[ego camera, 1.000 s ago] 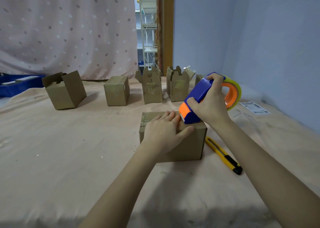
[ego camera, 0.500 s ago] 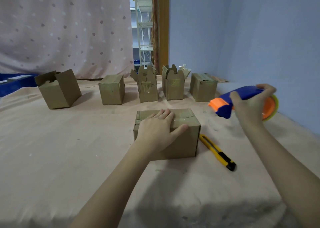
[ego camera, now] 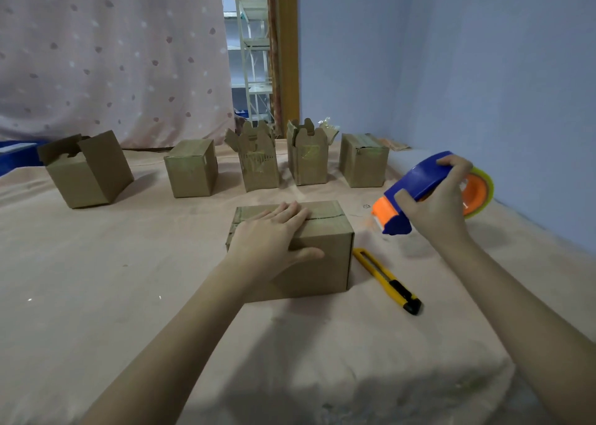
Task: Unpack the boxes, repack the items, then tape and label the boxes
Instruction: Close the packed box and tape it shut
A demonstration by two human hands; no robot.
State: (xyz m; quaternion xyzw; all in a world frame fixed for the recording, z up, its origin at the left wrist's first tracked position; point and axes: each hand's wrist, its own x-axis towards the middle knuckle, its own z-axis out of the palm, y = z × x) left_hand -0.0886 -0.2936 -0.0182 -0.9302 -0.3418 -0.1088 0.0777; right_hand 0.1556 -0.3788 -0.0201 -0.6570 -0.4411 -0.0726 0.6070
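Tape appeared laid along the box [ego camera: 317, 247] at the counter's [ego camera: 96, 295] middle, steadied by flat left-hand fingers [ego camera: 287, 213], while the dispenser [ego camera: 416, 192], gripped by the right hand [ego camera: 432, 212], was best parked aside before smoothing.

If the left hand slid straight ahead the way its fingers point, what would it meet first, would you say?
The left hand lies flat on the near box, fingers pointing away and slightly right. Past that box's far edge it would probably meet the open box in the back row first, though depth is hard to judge.

Dim, soft light; edges bowed, perhaps blurred.
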